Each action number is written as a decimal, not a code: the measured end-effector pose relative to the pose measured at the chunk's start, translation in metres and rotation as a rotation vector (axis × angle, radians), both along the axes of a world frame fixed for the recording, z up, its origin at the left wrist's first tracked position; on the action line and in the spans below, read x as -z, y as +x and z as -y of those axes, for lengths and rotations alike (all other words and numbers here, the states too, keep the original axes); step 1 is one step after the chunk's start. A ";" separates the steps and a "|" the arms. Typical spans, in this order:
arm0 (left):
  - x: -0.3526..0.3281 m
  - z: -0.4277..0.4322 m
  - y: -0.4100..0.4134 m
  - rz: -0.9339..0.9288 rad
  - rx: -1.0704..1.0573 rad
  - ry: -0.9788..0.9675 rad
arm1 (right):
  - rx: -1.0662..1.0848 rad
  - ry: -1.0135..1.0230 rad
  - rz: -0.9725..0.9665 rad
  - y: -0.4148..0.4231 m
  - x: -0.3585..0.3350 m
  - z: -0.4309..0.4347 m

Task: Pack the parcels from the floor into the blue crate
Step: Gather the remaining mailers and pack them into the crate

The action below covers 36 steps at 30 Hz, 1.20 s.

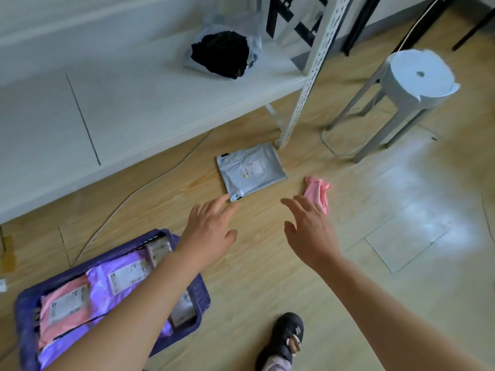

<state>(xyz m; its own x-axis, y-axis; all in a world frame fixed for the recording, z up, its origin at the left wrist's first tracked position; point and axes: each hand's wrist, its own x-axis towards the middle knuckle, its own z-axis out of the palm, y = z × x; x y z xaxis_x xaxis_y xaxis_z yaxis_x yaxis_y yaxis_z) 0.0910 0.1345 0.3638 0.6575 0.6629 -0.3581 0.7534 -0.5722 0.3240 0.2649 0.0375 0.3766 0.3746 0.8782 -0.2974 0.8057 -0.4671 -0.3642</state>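
A grey parcel (250,171) with a white label lies flat on the wooden floor beside the shelf leg. A small pink parcel (317,192) lies to its right. My left hand (210,232) is stretched out with spread fingers, its fingertips just short of the grey parcel's near corner. My right hand (310,231) is also spread and empty, its fingers overlapping the pink parcel's near end in view. The blue crate (199,293) stands at the lower left and holds pink and purple parcels, partly hidden by my left forearm.
A white metal shelf (150,103) carries an open bag with something black (221,53). Its perforated leg (302,97) stands just behind the grey parcel. A pale blue stool (417,73) is at the right. My shoe (285,336) is at the bottom.
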 end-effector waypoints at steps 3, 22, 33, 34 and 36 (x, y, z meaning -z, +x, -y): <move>0.001 0.006 0.063 0.023 -0.043 -0.044 | 0.042 -0.006 -0.001 0.065 -0.001 0.011; 0.137 -0.137 0.192 0.131 -0.338 -0.284 | 0.249 -0.092 -0.171 0.202 0.144 -0.102; 0.398 -0.203 0.197 0.109 -0.675 -0.367 | 0.143 -0.135 -0.161 0.233 0.403 -0.204; 0.418 -0.211 0.198 0.110 -0.706 -0.374 | 0.134 -0.136 -0.144 0.238 0.422 -0.215; 0.456 -0.228 0.198 0.118 -0.759 -0.346 | 0.118 -0.117 -0.098 0.250 0.456 -0.238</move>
